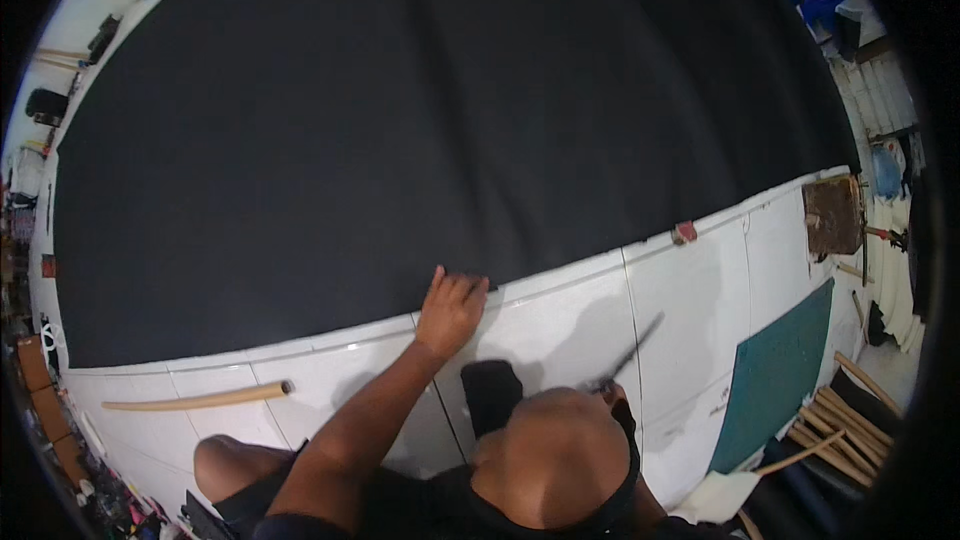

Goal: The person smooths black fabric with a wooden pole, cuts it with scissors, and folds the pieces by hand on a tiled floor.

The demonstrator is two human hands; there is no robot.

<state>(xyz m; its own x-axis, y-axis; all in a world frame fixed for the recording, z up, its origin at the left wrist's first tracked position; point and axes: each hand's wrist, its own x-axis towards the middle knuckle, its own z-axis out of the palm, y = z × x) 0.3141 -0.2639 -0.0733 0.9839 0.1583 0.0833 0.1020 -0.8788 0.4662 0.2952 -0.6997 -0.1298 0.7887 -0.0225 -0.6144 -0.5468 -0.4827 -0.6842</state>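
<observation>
A black sheet point(280, 150) covers the far part of the white floor point(690, 290); a green mat point(775, 375) lies near right, a tube point(200, 400) near left. The left hand point(453, 312) rests on the sheet's near edge, though I can't tell whether it pinches; the right hand point(613, 396), mostly hidden by the person's head point(555, 455), grips a dark bladed tool point(636, 348).

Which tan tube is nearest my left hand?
The lone tube left of your left hand; the other tubes lie at far right, past the green mat.
</observation>
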